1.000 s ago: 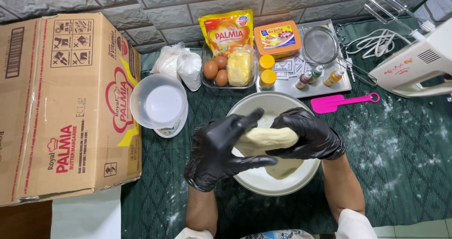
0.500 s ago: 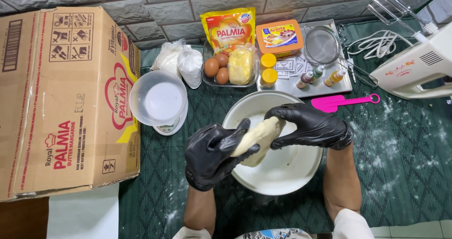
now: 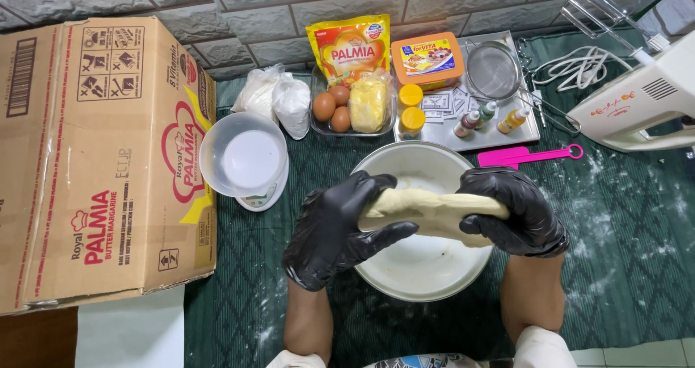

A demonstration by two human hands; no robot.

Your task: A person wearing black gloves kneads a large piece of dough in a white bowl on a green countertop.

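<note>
A pale, stretched-out log of dough (image 3: 433, 211) hangs level above a white mixing bowl (image 3: 405, 166) on the dark green mat. My left hand (image 3: 334, 230), in a black glove, grips the dough's left end with the fingers curled under it. At the dough's right end, my black-gloved right hand (image 3: 515, 211) closes over the top. Both hands hold the dough clear of the bowl's inside.
A big cardboard box (image 3: 101, 158) fills the left. A clear tub on a small scale (image 3: 245, 158) stands beside it. Behind the bowl: flour bags (image 3: 275, 101), eggs (image 3: 331, 107), a yellow pouch (image 3: 350, 48), an orange tub (image 3: 428, 58), a sieve (image 3: 494, 69), a pink spatula (image 3: 523, 155), a white hand mixer (image 3: 637, 98).
The dough went from a bunched lump between both hands to a long log pulled out sideways. My hands have moved apart, the right one further right.
</note>
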